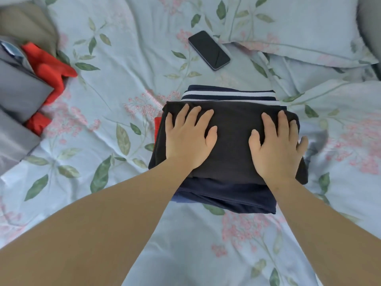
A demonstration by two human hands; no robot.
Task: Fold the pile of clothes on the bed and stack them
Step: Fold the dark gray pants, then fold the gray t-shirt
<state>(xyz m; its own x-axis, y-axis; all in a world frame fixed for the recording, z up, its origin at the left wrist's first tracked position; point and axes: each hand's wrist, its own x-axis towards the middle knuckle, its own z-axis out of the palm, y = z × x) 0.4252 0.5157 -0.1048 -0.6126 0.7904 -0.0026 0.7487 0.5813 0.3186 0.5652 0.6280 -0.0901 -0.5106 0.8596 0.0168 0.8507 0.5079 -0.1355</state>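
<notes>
**A:** The bed, under a pale blue floral sheet, carries everything here. What are the hands doing?

**B:** Neither has a grip on anything. The left hand and the right hand lie flat with straight, spread fingers, palms down on the black garment. It is folded and sits on top of the stack, about midway across the bed.

**A:** And under it?

**B:** A navy garment sticks out on the near side, and a striped garment on the far side. A red scrap peeks out at the stack's left edge.

**A:** So this looks like the pressing step?

**B:** I'd say so. To do it well, push straight down and sweep outward from the middle so the air leaves and the creases set. Then nudge the black piece to square its edges with the layers below. Its right side overhangs a little, and the mattress is soft, so uneven pressure could tip the stack.

**A:** What's around it?

**B:** A phone lies face up just beyond the stack, near a pillow toward the far right corner. Off toward the bed's left edge, well apart, is the unfolded pile: grey clothes, a red garment and a khaki piece. Plenty of folding is left, I'd guess.
</notes>
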